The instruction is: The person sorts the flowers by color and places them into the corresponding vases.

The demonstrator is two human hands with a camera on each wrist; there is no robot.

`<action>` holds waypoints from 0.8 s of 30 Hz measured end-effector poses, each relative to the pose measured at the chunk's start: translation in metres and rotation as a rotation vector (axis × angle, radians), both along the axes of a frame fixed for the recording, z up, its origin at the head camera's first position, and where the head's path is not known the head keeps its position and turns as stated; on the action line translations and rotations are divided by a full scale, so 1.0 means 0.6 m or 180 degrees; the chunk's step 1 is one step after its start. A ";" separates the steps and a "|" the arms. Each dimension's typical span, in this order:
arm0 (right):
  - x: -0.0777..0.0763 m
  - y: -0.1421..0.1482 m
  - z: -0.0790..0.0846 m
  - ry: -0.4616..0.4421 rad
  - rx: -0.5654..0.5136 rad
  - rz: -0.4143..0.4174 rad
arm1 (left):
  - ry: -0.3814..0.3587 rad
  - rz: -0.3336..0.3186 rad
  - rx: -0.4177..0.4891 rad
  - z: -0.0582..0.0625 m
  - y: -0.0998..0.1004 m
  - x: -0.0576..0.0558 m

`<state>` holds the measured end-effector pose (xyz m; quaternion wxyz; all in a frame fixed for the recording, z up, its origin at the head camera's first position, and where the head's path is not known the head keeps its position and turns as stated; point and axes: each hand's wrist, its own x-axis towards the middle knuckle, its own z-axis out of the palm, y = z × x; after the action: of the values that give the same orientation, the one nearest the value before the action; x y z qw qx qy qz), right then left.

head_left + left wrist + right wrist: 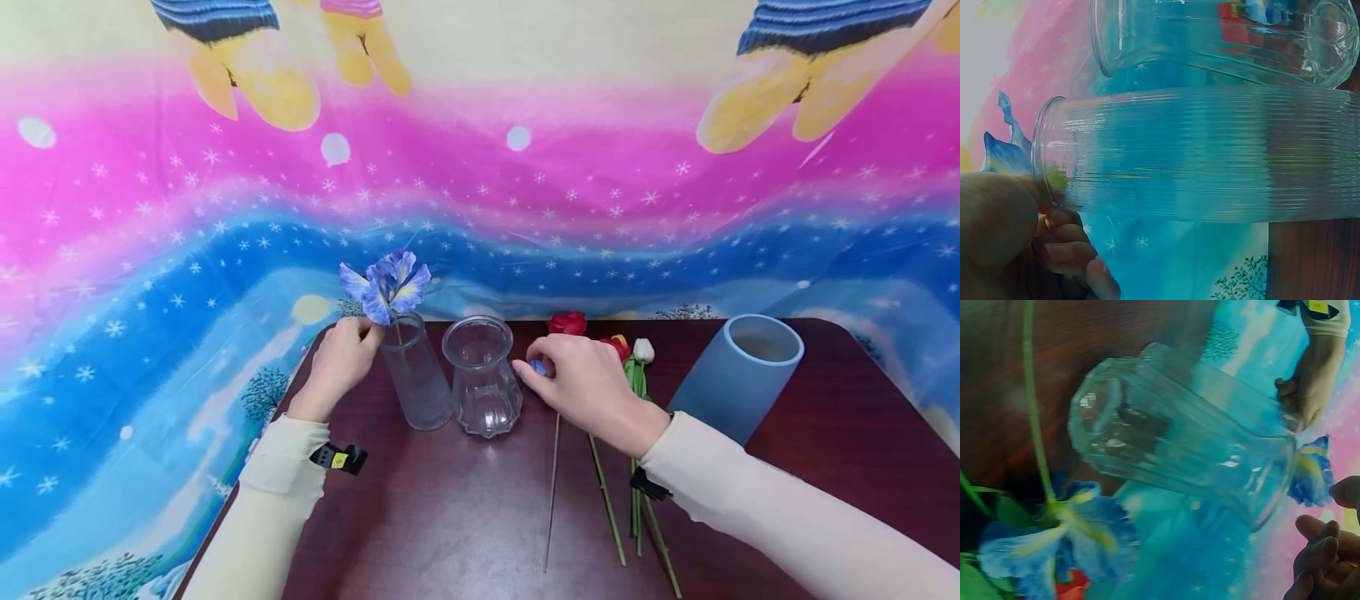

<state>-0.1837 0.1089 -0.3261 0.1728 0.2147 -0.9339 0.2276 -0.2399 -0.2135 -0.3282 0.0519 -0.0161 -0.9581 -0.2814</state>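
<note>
My left hand (pixel 347 358) pinches the rim of a tall ribbed glass vase (pixel 420 383). A blue-and-yellow iris (pixel 390 285) stands in that vase, its bloom above the rim close to the fingertips. Right beside it is a shorter clear glass vase (pixel 487 396) with a flared rim and faceted base. My right hand (pixel 588 379) hovers right of the short vase, thumb and fingers apart with nothing between them, as the right wrist view shows. Below this hand lies a second blue iris (pixel 1082 528), mostly covered by the hand in the head view.
Red flowers (pixel 567 322) and a white tulip (pixel 643 351) lie behind the right hand, with green stems (pixel 607 500) running toward the front. A blue-grey vase (pixel 738 375) stands at the right of the dark wooden table (pixel 450 525). A printed cloth (pixel 525 200) hangs behind.
</note>
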 end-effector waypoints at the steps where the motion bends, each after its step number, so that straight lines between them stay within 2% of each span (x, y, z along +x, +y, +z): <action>1: 0.000 0.005 -0.005 -0.0019 0.0007 -0.0012 | 0.0002 0.0002 -0.0006 0.001 0.000 0.000; 10: -0.006 0.037 -0.052 -0.0223 0.0072 -0.0084 | -0.0072 0.0032 -0.0035 0.004 0.000 0.002; 24: -0.007 0.058 -0.137 -0.0843 0.0275 -0.0162 | -0.0121 0.0036 -0.0041 0.004 0.002 0.001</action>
<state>-0.1878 0.1440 -0.4085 0.0444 0.1663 -0.9626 0.2092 -0.2395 -0.2124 -0.3259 0.0352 -0.0057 -0.9607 -0.2751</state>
